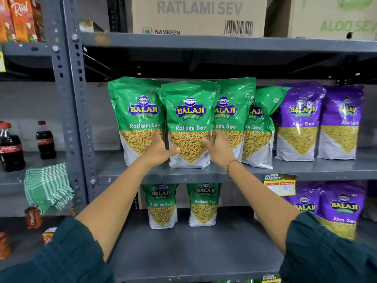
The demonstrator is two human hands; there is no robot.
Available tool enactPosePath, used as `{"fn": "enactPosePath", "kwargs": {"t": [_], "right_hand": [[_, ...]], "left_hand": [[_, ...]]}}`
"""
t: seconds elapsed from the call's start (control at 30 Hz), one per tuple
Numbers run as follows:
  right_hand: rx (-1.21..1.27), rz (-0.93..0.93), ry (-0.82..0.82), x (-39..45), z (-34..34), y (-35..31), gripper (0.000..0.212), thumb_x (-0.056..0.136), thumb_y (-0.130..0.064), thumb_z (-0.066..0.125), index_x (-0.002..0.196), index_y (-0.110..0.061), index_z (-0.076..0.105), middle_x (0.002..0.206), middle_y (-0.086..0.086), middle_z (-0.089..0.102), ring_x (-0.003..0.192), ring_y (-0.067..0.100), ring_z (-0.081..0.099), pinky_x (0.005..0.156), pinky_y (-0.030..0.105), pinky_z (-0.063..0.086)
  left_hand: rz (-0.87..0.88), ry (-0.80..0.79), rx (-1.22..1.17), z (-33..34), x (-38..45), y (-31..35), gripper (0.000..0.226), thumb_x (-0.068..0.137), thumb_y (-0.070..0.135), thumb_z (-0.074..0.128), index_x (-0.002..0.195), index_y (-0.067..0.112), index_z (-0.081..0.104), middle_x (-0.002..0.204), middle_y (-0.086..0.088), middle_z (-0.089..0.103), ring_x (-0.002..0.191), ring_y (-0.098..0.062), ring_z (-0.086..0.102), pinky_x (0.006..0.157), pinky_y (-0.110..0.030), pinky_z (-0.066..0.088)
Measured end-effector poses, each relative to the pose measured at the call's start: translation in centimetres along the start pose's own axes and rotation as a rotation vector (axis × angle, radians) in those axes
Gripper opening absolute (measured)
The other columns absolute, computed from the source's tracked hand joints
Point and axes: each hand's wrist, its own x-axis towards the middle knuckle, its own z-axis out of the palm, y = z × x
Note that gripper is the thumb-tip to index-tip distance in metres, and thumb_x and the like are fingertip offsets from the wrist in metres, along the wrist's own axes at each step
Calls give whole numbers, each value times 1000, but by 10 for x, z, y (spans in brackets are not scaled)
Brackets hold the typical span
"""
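Head, left hand, right hand, six green packets

six green ratlami sev packs; four purple aloo sev packs; two cardboard cartons; at least two cola bottles; one checked cloth.

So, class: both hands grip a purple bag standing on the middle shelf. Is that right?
Not quite: the head view shows the left hand and right hand gripping a green bag, not purple, standing on the middle shelf.
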Motion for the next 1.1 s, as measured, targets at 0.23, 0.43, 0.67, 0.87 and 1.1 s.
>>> {"fn": "enactPosePath", "kwargs": {"t": [0.23, 0.43, 0.67, 0.87, 1.1], "right_hand": [[215, 108, -136, 10, 9, 20, 34, 80, -30, 67, 96, -6, 49, 62, -4, 43, 56, 9, 41, 53, 18, 36], [216, 95, -92, 9, 5, 21, 49, 70, -35, 75, 103, -8, 51, 73, -6, 48, 74, 14, 48, 66, 21, 42], [377, 126, -6, -26, -17, 1, 67, 63, -35, 81, 115, -6, 49, 112, 6, 60, 102, 19, 56, 88, 28, 47], [395, 82, -37, -92, -37, -18, 72, 51, -46, 83, 107, -16, 50, 102, -3, 62, 90, 6, 60, 79, 21, 52], [506, 169, -134, -170, 4, 14, 53, 46, -25, 89, 83, -25, 52, 90, -8, 67, 81, -3, 66, 75, 22, 57]], "left_hand": [[-22, -26, -102, 19, 12, -14, 92, 82, 41, 64, 148, 11, 7, 154, -11, 30, 138, -30, 35, 113, -45, 29], [23, 153, -147, 30, 13, -26, 88, 69, 44, 74, 141, 14, 32, 139, -9, 52, 122, -27, 54, 105, -48, 41], [110, 220, -211, 16, -23, -16, 81, 70, 39, 76, 137, 14, 40, 127, -6, 59, 107, -20, 59, 95, -38, 49], [126, 166, -281, 2, -98, -18, 85, 60, 47, 76, 135, 29, 40, 116, 9, 61, 94, 2, 59, 85, -29, 51], [17, 164, -364, 40, -162, -78, 85, 45, 38, 84, 123, 27, 53, 102, 20, 63, 86, 10, 64, 79, -15, 55]]}}
